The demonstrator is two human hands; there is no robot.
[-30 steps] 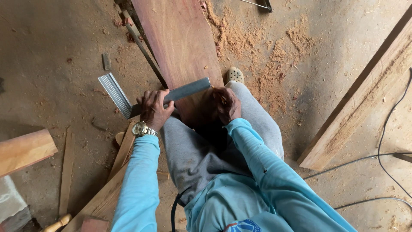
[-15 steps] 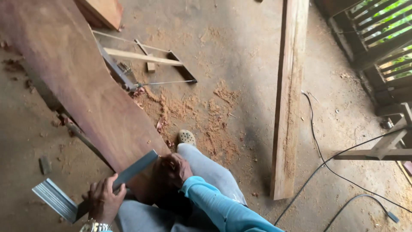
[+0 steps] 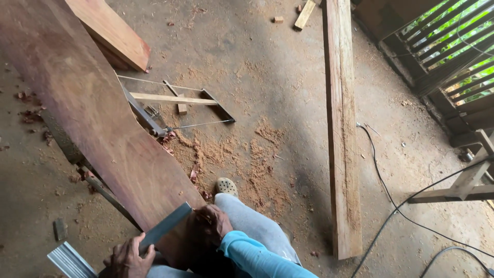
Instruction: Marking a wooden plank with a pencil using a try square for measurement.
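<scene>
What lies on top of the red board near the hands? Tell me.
A grey metal square's blade lies across the red board, held by the left hand. The right hand rests on the board's end, hiding the wood beneath.

At the bottom left of the frame, the left hand curls its fingers and grips something. Just to its right, the right hand presses down, palm flat. A light blue sleeve covers the right arm.

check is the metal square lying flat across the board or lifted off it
Flat. The square's blade lies across the board, with the left hand gripping its near end and the right hand beside it.
</scene>
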